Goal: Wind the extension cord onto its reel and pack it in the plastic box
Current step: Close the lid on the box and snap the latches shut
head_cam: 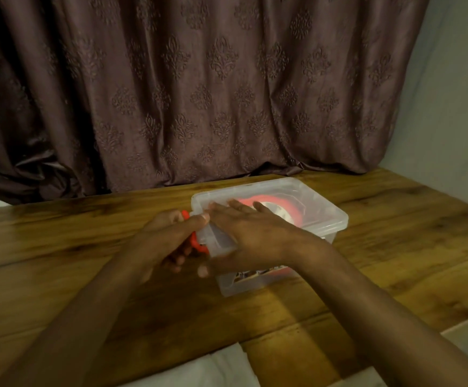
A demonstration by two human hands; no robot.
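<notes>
A clear plastic box (322,216) is seen resting on the wooden tabletop (59,247), close to a dark patterned curtain (199,93) that hangs behind it. A transparent lid (297,191) is laid over the box, and through it the red reel (283,208) with its pale centre is made out, lying flat inside the far half of the box.

The right hand (255,233) is spread flat, palm down, on top of the lid near the box's left end, its fingers extended and pressed against the plastic, nothing being clasped within it. The left hand (168,236) is placed at the left end of the box, its thumb set on the lid's edge and its fingers curled beneath, so that the latch area is gripped. A red latch or clip (195,243) is partly seen between the fingers there; its exact shape cannot be told through the blur.

A pale surface (221,367) is glimpsed at the near edge of the tabletop, between the forearms.
</notes>
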